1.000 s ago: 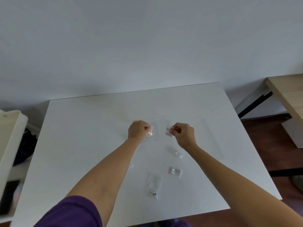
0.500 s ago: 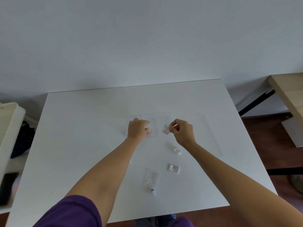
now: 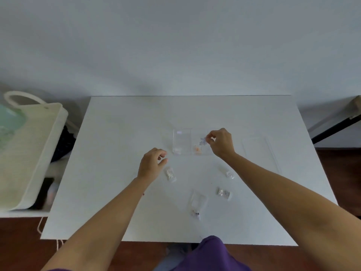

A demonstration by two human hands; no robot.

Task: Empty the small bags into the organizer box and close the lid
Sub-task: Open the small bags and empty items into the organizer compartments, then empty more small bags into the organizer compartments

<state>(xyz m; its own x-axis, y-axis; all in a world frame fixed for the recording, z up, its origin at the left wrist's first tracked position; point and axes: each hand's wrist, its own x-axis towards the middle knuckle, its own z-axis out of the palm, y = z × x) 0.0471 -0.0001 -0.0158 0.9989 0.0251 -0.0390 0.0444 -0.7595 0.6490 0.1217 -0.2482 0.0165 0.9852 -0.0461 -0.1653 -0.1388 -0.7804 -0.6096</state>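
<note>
My right hand [image 3: 220, 142] pinches a small clear plastic bag [image 3: 203, 141] over the right-hand compartment of the shallow transparent organizer box [image 3: 181, 141], which sits mid-table, long axis left to right. My left hand [image 3: 152, 165] hovers with fingers loosely parted, empty, just beside another crinkled little bag [image 3: 170, 174] on the smooth white table [image 3: 117, 133]. It's the nearer hand. The flat clear sheet [image 3: 259, 151] far right is probably the lid.

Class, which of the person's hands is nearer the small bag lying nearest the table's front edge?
Left. The left hand hovers up-left of that bag; the right hand is farther, over the organizer box.
</note>
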